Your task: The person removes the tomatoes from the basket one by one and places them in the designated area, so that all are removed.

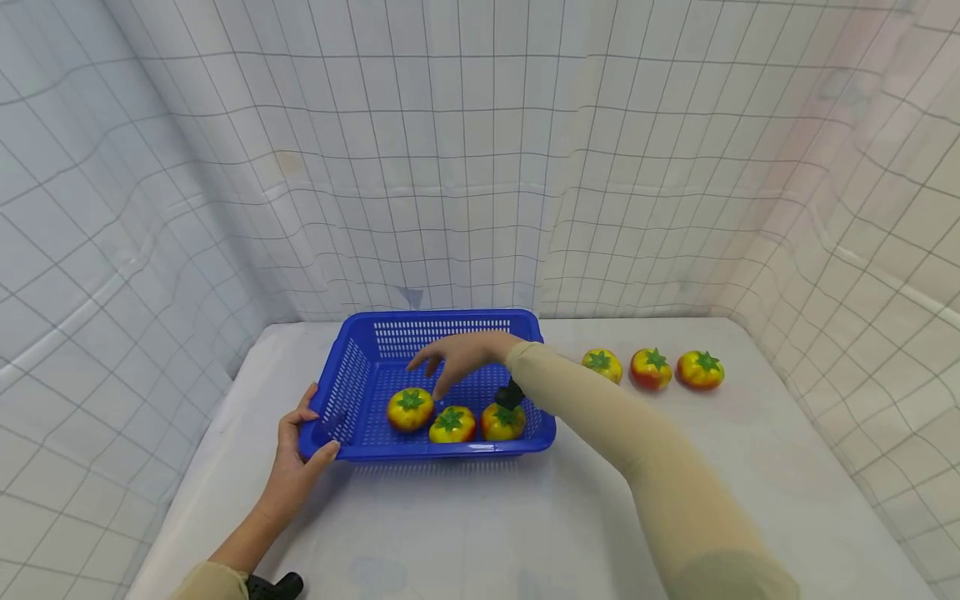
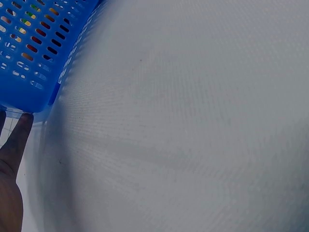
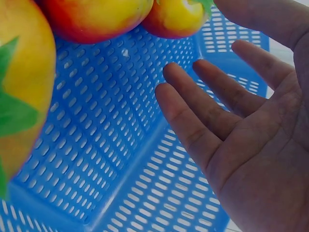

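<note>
A blue plastic basket [image 1: 360, 452] with slotted walls stands on the white table. Inside, along its front side, lie three yellow-red, tomato-like fruits with green star-shaped tops: a left one [image 1: 410, 409], a middle one [image 1: 453, 425] and a right one [image 1: 502, 422]. My left hand [image 1: 298, 467] holds the basket's front left corner, thumb on the front rim and fingers at the left side. Over the basket's inside is my right hand [image 1: 468, 358], fingers spread and slightly bent, holding nothing. In the right wrist view its palm [image 3: 263, 159] faces the fruits with space between.
Three more such fruits sit in a row on the table right of the basket: a near one [image 1: 602, 364] partly behind my right sleeve, a middle one [image 1: 651, 369] and a far right one [image 1: 701, 370]. White gridded curtains [image 1: 442, 167] enclose the table's back and sides.
</note>
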### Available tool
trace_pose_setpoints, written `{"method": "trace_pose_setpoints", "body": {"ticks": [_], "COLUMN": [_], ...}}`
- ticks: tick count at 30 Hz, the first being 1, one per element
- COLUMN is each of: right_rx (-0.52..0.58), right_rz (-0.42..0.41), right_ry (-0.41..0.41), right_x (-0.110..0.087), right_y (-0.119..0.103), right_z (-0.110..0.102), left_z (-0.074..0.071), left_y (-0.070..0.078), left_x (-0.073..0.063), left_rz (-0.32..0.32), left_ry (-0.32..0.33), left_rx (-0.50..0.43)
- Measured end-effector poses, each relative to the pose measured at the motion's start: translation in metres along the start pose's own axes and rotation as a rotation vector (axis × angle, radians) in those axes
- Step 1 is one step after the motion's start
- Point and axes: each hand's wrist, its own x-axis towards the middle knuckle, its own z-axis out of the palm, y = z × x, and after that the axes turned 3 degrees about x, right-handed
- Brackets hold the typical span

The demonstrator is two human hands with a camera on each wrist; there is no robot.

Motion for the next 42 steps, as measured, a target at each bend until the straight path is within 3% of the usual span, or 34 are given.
{"method": "trace_pose_setpoints", "body": {"ticks": [19, 42], "right_rx": [0.185, 0.233], "right_rz": [0.044, 0.083], "right_ry": [-0.115, -0.146], "right_x": [0.028, 0.034], "right_y": [0.019, 0.009], "right_z": [0.008, 0.025], "left_z": [0.003, 0.001], "left_y": [0.000, -0.001], "left_x": [0.001, -0.001], "left_rz": [0.000, 0.000], "left_ry": [-0.002, 0.007], "left_rx": [-0.021, -0.022]}}
